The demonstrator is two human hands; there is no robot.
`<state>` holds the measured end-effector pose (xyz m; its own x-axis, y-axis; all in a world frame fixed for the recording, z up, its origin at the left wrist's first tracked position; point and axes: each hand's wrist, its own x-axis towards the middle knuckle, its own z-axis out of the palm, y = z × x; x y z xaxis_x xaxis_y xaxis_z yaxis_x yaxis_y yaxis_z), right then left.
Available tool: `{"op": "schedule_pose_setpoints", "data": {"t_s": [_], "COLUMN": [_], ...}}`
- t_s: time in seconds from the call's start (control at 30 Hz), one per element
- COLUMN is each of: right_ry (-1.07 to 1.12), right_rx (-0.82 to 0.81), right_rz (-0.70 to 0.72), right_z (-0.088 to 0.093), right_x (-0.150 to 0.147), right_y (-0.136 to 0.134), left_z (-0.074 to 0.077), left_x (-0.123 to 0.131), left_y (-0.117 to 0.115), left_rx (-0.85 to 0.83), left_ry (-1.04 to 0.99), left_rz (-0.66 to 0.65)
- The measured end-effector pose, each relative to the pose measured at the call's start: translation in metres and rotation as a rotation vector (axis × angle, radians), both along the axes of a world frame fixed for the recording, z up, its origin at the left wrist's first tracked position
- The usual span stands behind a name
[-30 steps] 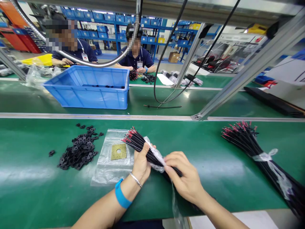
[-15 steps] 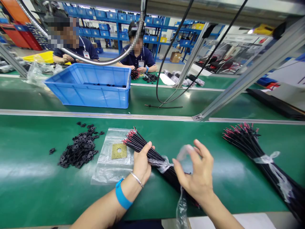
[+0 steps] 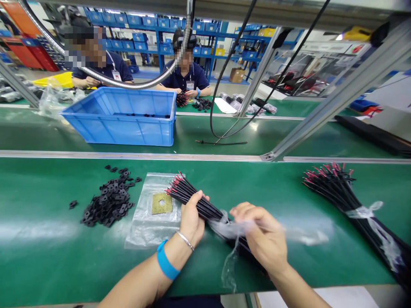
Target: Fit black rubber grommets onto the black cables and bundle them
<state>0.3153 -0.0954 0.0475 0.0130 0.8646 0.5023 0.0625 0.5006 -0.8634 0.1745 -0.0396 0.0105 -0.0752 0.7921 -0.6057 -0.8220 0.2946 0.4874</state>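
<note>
A bundle of black cables [image 3: 205, 206] with red and bare wire ends lies slantwise in front of me. My left hand [image 3: 192, 222] is wrapped round it near the red ends, thumb on top. Clear plastic film [image 3: 224, 229] is wound about the bundle's middle, one loose end hanging down in front. My right hand [image 3: 263, 235] is closed on the film just over the bundle, partly smeared by motion; a blurred strip of film trails out to its right. Left of the bundle, a clear plastic bag [image 3: 141, 231] lies flat beneath a yellowish square pad [image 3: 162, 203] with a round hole.
Small black plastic parts [image 3: 111, 201] are heaped at the left. A second cable bundle [image 3: 345, 192], tied with film, lies at the right. A blue bin [image 3: 128, 128] stands behind the metal rail [image 3: 192, 157]. Two people sit across the bench; cables hang from above.
My right hand has gone from spread fingers to a closed grip and pulled the film across the bundle. My left hand keeps its hold on the cables.
</note>
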Motion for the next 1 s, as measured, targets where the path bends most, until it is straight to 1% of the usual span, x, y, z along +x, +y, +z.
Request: {"op": "schedule_pose_setpoints", "data": {"t_s": [0.1, 0.13, 0.17, 0.2, 0.23, 0.3, 0.33, 0.37, 0.4, 0.43, 0.47, 0.5, 0.53, 0.57, 0.67, 0.73, 0.83, 0.9, 1.0], "right_ry": [0.202, 0.248, 0.251, 0.197, 0.086, -0.192, -0.305, -0.338, -0.341, -0.354, -0.379, -0.498, -0.589, -0.615, -0.393, -0.250, -0.083, 0.000, 0.070], "right_rx": [0.039, 0.057, 0.069, 0.079, 0.074, 0.029, -0.009, -0.024, -0.020, -0.026, -0.018, -0.041, -0.067, -0.085, -0.174, -0.220, -0.291, -0.352, -0.452], "right_rz": [-0.056, -0.066, -0.041, 0.051, 0.220, 0.632, 0.786, 0.816, 0.757, 0.620, 0.447, 0.342, 0.265, 0.259, 0.291, 0.226, 0.099, 0.060, 0.065], "right_z": [0.009, 0.013, 0.017, 0.021, 0.025, 0.033, 0.037, 0.039, 0.039, 0.038, 0.034, 0.030, 0.023, 0.016, -0.007, -0.022, -0.039, -0.045, -0.045], "right_x": [0.012, 0.018, 0.026, 0.034, 0.043, 0.060, 0.067, 0.072, 0.074, 0.072, 0.068, 0.061, 0.053, 0.044, 0.026, 0.024, 0.031, 0.036, 0.038], "right_y": [-0.007, -0.010, -0.014, -0.018, -0.021, -0.022, -0.020, -0.017, -0.012, -0.006, 0.001, 0.007, 0.012, 0.016, 0.024, 0.027, 0.033, 0.037, 0.041], "left_z": [0.002, 0.004, 0.006, 0.008, 0.010, 0.013, 0.013, 0.014, 0.014, 0.014, 0.015, 0.015, 0.016, 0.017, 0.021, 0.024, 0.030, 0.033, 0.038], "left_x": [-0.002, -0.002, -0.003, -0.003, -0.004, -0.006, -0.007, -0.009, -0.010, -0.010, -0.010, -0.010, -0.010, -0.010, -0.009, -0.011, -0.018, -0.023, -0.030], "left_y": [0.003, 0.004, 0.004, 0.005, 0.005, 0.005, 0.005, 0.005, 0.005, 0.004, 0.003, 0.002, 0.000, -0.001, -0.006, -0.008, -0.009, -0.009, -0.009], "left_rx": [0.023, 0.035, 0.047, 0.060, 0.070, 0.078, 0.078, 0.077, 0.078, 0.080, 0.086, 0.098, 0.114, 0.133, 0.192, 0.240, 0.356, 0.439, 0.523], "left_ry": [-0.009, -0.018, -0.028, -0.038, -0.045, -0.054, -0.057, -0.060, -0.065, -0.070, -0.075, -0.078, -0.079, -0.077, -0.085, -0.135, -0.255, -0.330, -0.424], "left_rz": [0.034, 0.041, 0.046, 0.050, 0.054, 0.061, 0.063, 0.062, 0.058, 0.050, 0.042, 0.035, 0.029, 0.020, -0.011, -0.028, -0.046, -0.068, -0.081]}}
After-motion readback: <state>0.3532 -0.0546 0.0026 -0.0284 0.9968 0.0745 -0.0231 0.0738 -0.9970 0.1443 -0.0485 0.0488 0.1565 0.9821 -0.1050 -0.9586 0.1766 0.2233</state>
